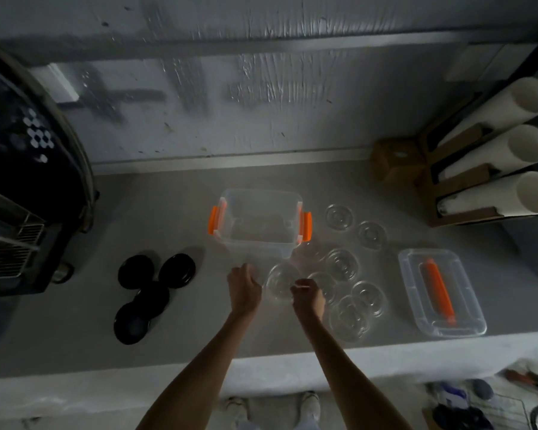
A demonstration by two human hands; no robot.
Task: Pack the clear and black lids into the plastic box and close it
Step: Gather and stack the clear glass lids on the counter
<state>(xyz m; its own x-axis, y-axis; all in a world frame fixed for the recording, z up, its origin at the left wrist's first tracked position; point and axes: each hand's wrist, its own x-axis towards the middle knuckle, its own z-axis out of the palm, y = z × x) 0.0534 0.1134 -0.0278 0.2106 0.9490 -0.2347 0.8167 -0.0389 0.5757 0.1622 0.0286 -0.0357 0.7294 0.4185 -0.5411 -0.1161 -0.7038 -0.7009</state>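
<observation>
Box (258,225) at frame centre empty, unlidded — both hands (245,288) (308,297) grip one clear lid (280,283); black lids (149,293) untouched lower left.

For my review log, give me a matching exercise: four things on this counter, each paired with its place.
Things:
1. open clear plastic box with orange latches
2. round black lids
3. clear box cover with orange handle
4. white tubes in a wooden rack

Places:
A. far right, at the wall
B. left of the hands
C. centre, beyond the hands
D. right, near the counter's front edge

Pairs: 1-C, 2-B, 3-D, 4-A
</observation>
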